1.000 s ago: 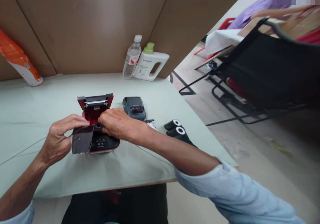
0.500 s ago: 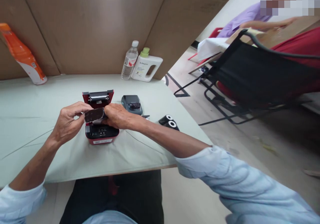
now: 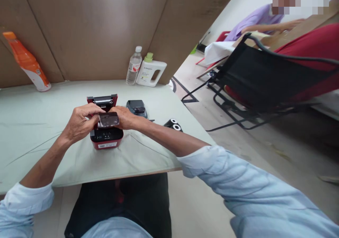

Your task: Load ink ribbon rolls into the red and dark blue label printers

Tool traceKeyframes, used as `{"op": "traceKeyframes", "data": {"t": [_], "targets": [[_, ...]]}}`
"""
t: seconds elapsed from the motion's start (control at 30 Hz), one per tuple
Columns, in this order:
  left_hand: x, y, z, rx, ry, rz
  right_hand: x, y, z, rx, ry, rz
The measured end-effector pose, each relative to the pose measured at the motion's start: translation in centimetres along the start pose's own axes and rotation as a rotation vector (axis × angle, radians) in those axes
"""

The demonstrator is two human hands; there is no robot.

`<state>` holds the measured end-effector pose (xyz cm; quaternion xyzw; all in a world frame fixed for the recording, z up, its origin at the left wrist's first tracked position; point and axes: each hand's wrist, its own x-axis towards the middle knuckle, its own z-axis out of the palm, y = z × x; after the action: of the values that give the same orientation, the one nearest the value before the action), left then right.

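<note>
At the far left, an orange bottle (image 3: 30, 63) stands near the cardboard wall (image 3: 95, 29), on the pale green counter (image 3: 31, 135). Next comes the left hand (image 3: 83, 119), nearly closed, with its thumb and fingers pinching the left end of a dark, glossy strip (image 3: 109, 120). The strip's long axis runs left to right, spanning the gap between the two hands; it appears just above the red and black device (image 3: 107, 139), between the black front panel and the raised lid (image 3: 102, 100). The device thus lies directly below both hands, neither clearly nearer to it. The right hand (image 3: 124, 117) is at the strip's right end, fingers curled inward behind it; they are hidden, so how tightly they are closed, and on what, I cannot tell. Further right, a clear bottle (image 3: 134, 68) touches or nearly touches a white jug (image 3: 151, 73), while a small dark device (image 3: 136, 108) lies nearer the right hand. Two black rolls (image 3: 173, 125) lie side by side past the right forearm; beyond the counter are a black chair (image 3: 265, 75) and a person in purple (image 3: 254, 22). One second ago the strip hung over the left part of the front panel; now it is up over the opening, leaving the panel and the white front label (image 3: 107, 145) in plain sight.
</note>
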<state>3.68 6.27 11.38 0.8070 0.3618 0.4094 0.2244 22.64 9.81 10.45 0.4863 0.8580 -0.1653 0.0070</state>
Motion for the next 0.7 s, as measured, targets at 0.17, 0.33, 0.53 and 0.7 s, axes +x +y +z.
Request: {"op": "traceKeyframes", "data": {"t": [0.17,0.33,0.53,0.7], "targets": [[-0.5,0.4,-0.3,0.052,-0.025,0.038,0.0,-0.1,0.0,-0.013,-0.006,-0.042],[-2.3,1.1,-0.5,0.104,-0.093,0.099,-1.8,1.1,0.7,0.054,0.150,-0.222],[-4.5,2.1,-1.2,0.191,-0.333,0.174,-5.8,1.4,5.5,-0.022,0.599,-0.491],[-3.1,0.9,-2.6,0.181,-0.069,0.032,-8.0,0.7,10.0,-0.049,0.755,-0.536]]}}
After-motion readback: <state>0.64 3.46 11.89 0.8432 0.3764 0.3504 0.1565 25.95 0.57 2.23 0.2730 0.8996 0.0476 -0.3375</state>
